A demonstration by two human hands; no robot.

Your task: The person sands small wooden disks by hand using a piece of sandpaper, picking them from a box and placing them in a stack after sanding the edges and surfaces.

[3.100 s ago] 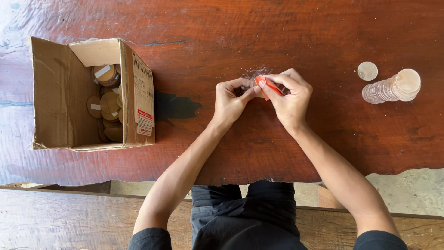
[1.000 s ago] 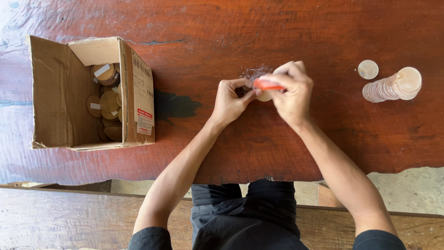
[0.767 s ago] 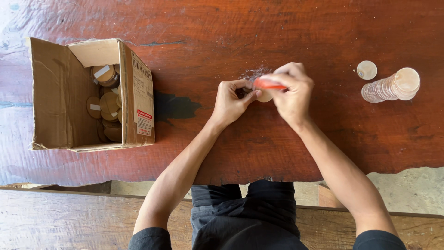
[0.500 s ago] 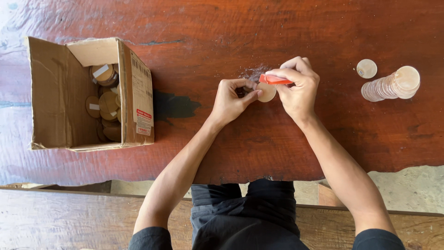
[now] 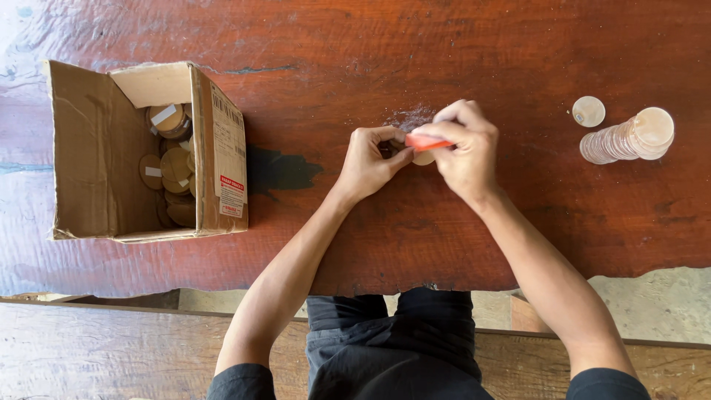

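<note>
Dark red wooden table (image 5: 311, 44), worn and scratched; open cardboard box (image 5: 141, 152) on its side at my left, round wooden discs (image 5: 172, 167) inside; a leaning stack of finished discs (image 5: 626, 137) far right, one lone disc (image 5: 589, 111) just beside it.

Left hand (image 5: 368, 163) closed in a pinch on the small disc (image 5: 424, 157), which sits near table centre between both hands; right hand (image 5: 466, 152) closed on an orange tool (image 5: 426, 141), its flat lying across the disc's top edge. Fine dust (image 5: 407, 117) lies just beyond the hands.

Judgement: work goes best with short, light strokes, disc braced against the table, left fingers clear of the tool's path.

Pose: both forearms reach in from the near edge, wrists low, right knuckles arched over the tool.
</note>
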